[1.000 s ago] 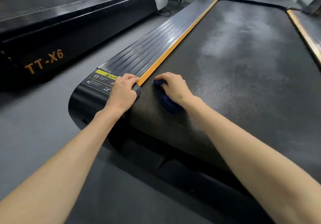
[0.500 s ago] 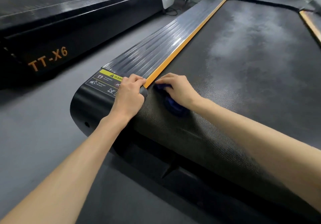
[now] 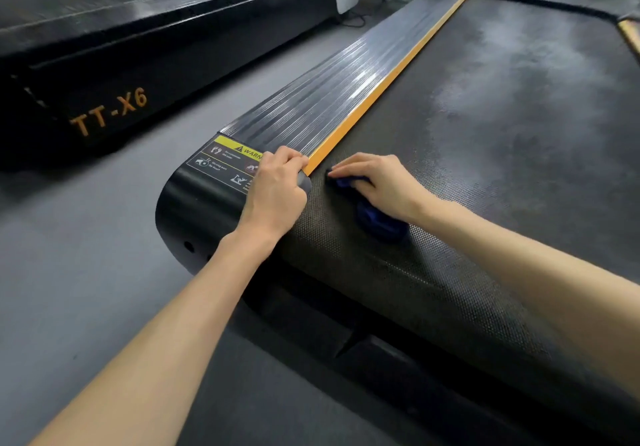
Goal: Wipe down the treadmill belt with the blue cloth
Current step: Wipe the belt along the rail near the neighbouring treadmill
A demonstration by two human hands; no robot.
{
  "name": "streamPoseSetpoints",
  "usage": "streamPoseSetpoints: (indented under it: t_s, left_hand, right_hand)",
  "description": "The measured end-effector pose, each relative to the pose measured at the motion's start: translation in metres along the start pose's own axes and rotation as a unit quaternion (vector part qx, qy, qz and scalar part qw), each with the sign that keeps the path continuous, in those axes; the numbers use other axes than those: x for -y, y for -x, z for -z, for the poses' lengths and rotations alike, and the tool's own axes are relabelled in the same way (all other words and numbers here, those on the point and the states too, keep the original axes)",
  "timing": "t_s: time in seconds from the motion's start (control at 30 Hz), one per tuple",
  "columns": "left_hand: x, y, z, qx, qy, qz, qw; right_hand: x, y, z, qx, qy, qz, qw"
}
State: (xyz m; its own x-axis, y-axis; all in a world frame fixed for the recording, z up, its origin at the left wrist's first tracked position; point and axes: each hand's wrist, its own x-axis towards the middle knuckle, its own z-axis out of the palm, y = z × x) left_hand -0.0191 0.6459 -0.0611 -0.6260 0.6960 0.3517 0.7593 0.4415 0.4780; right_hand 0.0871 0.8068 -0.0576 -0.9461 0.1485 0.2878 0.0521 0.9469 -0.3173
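Treadmill belt (image 3: 502, 127) stretches ahead of my right hand (image 3: 377, 186), dark and finely dotted, with pale, dusty-looking patches further up its middle. Under that palm lies the blue cloth (image 3: 375, 222), bunched up and pressed flat to the belt near its rear end; my fingers are spread over it rather than closed round it, and a fold pokes out below my wrist.

Just left of it, my left hand (image 3: 277, 196) is curled over the end of the side rail (image 3: 329, 99), fingers hooked on its top where the orange strip (image 3: 377, 89) stops. Part of the yellow warning label (image 3: 228, 163) shows beside my knuckles.

Beyond my left arm is grey floor (image 3: 86, 255), then a second black treadmill (image 3: 114, 61) lettered TT-X6 in orange. A cable lies on the floor at the far end.

Compared with half a second back, my right fingertips have stretched slightly flatter and closer to the orange strip, while the cloth has hardly moved. My left hand keeps the same grip on the rail.
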Motion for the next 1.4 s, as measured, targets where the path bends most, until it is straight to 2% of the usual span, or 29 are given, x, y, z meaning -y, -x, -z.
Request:
streamPoseSetpoints:
  t_s: [0.07,0.1,0.2,0.23,0.27,0.37,0.47,0.5,0.57,0.6,0.63,0.73,0.8,0.83,0.9,0.97,1.0,1.1,1.27,1.33,1.4]
  left_hand:
    - [0.001,0.0,0.001,0.005,0.0,-0.004,1.0]
    - [0.001,0.0,0.002,0.008,0.002,-0.005,1.0]
    - [0.001,0.0,0.004,0.018,0.003,-0.006,1.0]
    - [0.001,0.0,0.004,0.021,0.005,-0.003,1.0]
    - [0.0,0.0,0.004,0.025,0.008,0.0,1.0]
    - [0.0,0.0,0.006,0.042,0.026,0.012,0.999]
    - [0.001,0.0,0.01,0.057,0.042,0.02,0.997]
    - [0.001,-0.001,0.011,0.061,0.047,0.023,0.997]
    - [0.0,-0.001,0.013,0.067,0.064,0.032,0.995]
    - [0.0,-0.001,0.013,0.066,0.073,0.038,0.994]
    - [0.0,-0.002,0.013,0.065,0.077,0.04,0.994]
    - [0.001,-0.002,0.013,0.062,0.069,0.035,0.995]
    - [0.001,-0.001,0.013,0.062,0.064,0.032,0.995]
    - [0.0,-0.001,0.013,0.064,0.064,0.031,0.995]
    - [-0.001,-0.001,0.014,0.066,0.068,0.035,0.995]
    - [0.0,-0.001,0.012,0.064,0.061,0.034,0.995]
    - [-0.001,-0.001,0.012,0.063,0.055,0.031,0.996]
    - [-0.004,0.0,0.009,0.054,0.039,0.031,0.997]
    - [-0.011,0.003,0.005,0.031,-0.001,0.036,0.999]
    - [-0.012,0.003,0.007,0.038,-0.006,0.04,0.998]
    - [-0.013,0.003,0.011,0.053,0.0,0.048,0.997]
  right_hand:
    - [-0.002,0.008,0.002,0.0,0.021,0.024,0.999]
    - [-0.008,0.004,0.003,-0.02,0.026,-0.01,0.999]
    - [-0.011,-0.018,-0.006,-0.108,-0.013,-0.22,0.969]
    - [0.001,-0.021,-0.013,-0.118,-0.023,-0.241,0.963]
    - [0.018,-0.019,-0.02,-0.112,-0.022,-0.22,0.969]
    - [0.061,0.018,-0.03,-0.06,-0.018,-0.068,0.996]
    - [0.052,0.039,-0.009,-0.017,0.004,0.003,1.0]
    - [0.04,0.034,-0.005,-0.026,0.01,-0.02,0.999]
    - [0.024,0.019,-0.007,-0.072,-0.001,-0.126,0.989]
    - [0.027,0.015,-0.01,-0.093,0.003,-0.155,0.984]
    - [0.036,0.016,-0.015,-0.094,0.011,-0.142,0.985]
    - [0.063,0.043,-0.016,0.005,-0.02,0.034,0.999]
    - [0.055,0.044,0.0,0.051,-0.021,0.076,0.996]
    - [0.046,0.036,0.006,0.042,-0.004,0.054,0.998]
    - [0.029,0.018,0.004,-0.021,0.012,-0.063,0.998]
    - [0.041,0.008,-0.01,-0.079,0.025,-0.189,0.978]
    - [0.056,0.008,-0.019,-0.09,0.029,-0.206,0.974]
    - [0.091,0.024,-0.038,-0.084,0.018,-0.158,0.984]
    - [0.091,0.037,-0.039,-0.083,0.037,-0.126,0.988]
    - [0.083,0.043,-0.032,-0.09,0.045,-0.158,0.982]
    - [0.058,0.062,-0.017,-0.107,0.052,-0.225,0.967]
